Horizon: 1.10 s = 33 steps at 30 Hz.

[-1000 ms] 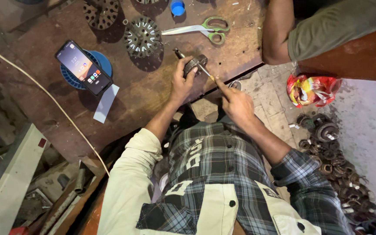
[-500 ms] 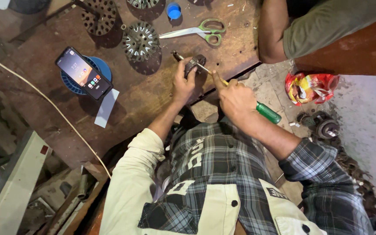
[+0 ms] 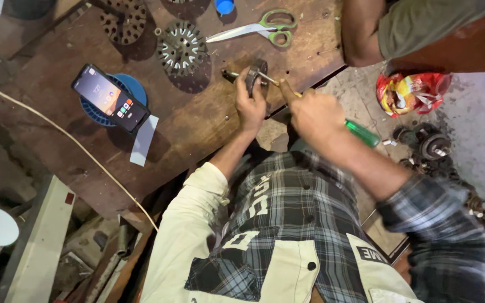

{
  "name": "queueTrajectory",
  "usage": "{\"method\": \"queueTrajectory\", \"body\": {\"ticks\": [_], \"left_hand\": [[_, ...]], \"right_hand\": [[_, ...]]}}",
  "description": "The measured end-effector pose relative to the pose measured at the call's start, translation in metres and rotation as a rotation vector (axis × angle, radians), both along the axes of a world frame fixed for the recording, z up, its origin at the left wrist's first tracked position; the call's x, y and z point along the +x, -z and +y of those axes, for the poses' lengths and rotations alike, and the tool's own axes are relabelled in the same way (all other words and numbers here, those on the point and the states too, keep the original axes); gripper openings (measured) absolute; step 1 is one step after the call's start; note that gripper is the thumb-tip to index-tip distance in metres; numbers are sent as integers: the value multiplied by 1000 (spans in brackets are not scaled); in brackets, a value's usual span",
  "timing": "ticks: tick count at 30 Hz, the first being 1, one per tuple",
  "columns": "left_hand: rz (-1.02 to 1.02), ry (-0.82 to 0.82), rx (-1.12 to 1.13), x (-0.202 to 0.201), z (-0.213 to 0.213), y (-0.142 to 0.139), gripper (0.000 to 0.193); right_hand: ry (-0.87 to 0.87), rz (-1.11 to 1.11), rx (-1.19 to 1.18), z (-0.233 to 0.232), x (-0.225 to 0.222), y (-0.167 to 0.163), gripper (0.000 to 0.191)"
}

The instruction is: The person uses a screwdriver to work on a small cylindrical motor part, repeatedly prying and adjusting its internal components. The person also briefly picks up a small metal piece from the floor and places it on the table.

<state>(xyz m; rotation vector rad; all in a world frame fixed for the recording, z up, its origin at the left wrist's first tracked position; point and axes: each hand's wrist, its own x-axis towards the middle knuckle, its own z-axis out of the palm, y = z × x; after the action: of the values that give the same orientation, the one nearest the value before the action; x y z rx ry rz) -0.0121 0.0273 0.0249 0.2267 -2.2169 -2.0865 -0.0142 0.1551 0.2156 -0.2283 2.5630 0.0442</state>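
My left hand grips a small dark round metal part with a shaft, pressing it against the wooden workbench. My right hand is closed around a green-handled screwdriver; its shaft points up-left and its tip meets the metal part. Both hands sit close together at the bench's near edge.
A toothed metal stator disc, another perforated disc, green-handled scissors and a blue cap lie on the bench. A phone rests on a blue spool. Another person's arm leans top right. Motor parts and a red bag lie right.
My right hand has swung the screwdriver round so the green handle sticks out lower right, and the hand has moved closer to the part. The left hand keeps its hold.
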Motion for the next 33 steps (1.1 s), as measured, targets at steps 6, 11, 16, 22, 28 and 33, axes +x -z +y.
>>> {"method": "queueTrajectory", "body": {"ticks": [6, 11, 16, 22, 28, 33], "left_hand": [[21, 72, -72, 0, -12, 12, 35], [28, 73, -28, -1, -13, 15, 34], [31, 89, -106, -7, -17, 11, 35], [61, 113, -141, -7, -20, 6, 35], [6, 152, -63, -11, -20, 11, 33], [27, 171, -46, -13, -20, 22, 40]], "right_hand": [[63, -200, -113, 35, -29, 10, 72], [235, -128, -771, 47, -29, 26, 50], [-37, -2, -123, 33, 2, 19, 73], [217, -162, -280, 36, -4, 10, 75], [160, -146, -292, 52, -6, 22, 74], [113, 40, -497, 71, 13, 45, 60]]}}
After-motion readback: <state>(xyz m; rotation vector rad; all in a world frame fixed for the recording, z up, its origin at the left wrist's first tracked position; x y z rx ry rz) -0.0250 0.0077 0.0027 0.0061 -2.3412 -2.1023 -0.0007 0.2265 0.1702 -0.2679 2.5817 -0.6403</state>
